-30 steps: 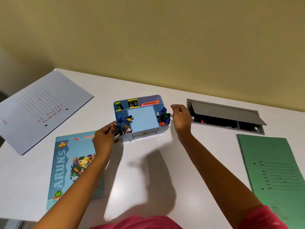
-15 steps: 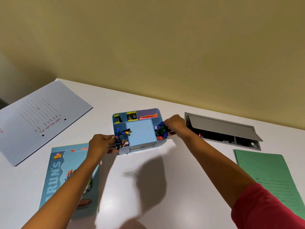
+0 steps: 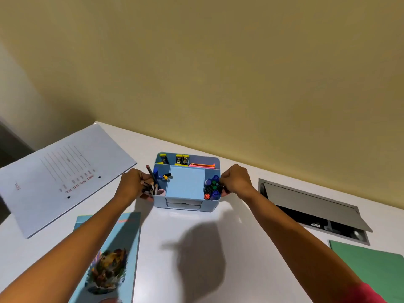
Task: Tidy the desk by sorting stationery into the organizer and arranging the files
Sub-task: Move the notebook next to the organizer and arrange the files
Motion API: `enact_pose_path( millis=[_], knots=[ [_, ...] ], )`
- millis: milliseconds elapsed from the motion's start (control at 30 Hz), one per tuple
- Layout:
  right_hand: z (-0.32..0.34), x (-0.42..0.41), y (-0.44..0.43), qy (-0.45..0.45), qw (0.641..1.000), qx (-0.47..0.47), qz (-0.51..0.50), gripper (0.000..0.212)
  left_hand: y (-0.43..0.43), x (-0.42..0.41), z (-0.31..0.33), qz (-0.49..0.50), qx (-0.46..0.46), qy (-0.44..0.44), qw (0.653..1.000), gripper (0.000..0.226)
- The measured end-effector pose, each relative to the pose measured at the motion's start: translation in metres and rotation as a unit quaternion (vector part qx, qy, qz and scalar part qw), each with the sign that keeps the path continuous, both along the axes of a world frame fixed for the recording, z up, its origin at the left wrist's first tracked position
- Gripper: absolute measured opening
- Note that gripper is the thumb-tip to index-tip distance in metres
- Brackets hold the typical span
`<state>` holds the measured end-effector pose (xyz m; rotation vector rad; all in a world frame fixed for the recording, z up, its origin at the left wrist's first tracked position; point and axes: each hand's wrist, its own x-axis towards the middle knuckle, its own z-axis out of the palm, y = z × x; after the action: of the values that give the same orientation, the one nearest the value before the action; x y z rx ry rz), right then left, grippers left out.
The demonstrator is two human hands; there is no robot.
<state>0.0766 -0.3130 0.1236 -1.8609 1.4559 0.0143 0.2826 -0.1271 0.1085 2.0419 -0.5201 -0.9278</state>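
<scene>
On the counter (image 3: 196, 248), near edge: picture book (image 3: 109, 254) left, green file (image 3: 371, 265) right. Mid: left hand (image 3: 133, 184) and right hand (image 3: 235, 181) grip the blue organizer (image 3: 185, 186) by its 2 side walls. Inside: pencils (image 3: 150, 186) front-left, markers (image 3: 212, 189) front-right, yellow-black items (image 3: 181, 159) and pink notes (image 3: 202, 165) at back. Far left: grey file (image 3: 65, 171), "ART NO. 101 PL".

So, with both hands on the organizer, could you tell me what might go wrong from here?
The pencils lean out over the left rim of the organizer by the left hand; a tilt may spill them. The open hatch lies right of the right hand; a marker dropped there could fall in.
</scene>
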Motion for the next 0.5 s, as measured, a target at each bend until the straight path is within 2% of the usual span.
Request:
enact_pose_path(
  millis=[67, 267, 500],
  knots=[
    [-0.002, 0.018, -0.004, -0.015, 1.000, -0.007, -0.001, 0.013, -0.011, 0.020, 0.005, 0.018, -0.015, 0.000, 1.000, 0.042],
    [-0.010, 0.066, -0.020, -0.031, 0.999, -0.019, -0.033, 0.013, -0.042, 0.071, 0.008, 0.002, 0.005, -0.023, 1.000, 0.023],
    [-0.026, 0.085, -0.034, -0.025, 0.997, -0.017, -0.068, 0.017, -0.071, 0.095, -0.002, -0.014, 0.027, -0.039, 0.999, 0.026]
  ],
)
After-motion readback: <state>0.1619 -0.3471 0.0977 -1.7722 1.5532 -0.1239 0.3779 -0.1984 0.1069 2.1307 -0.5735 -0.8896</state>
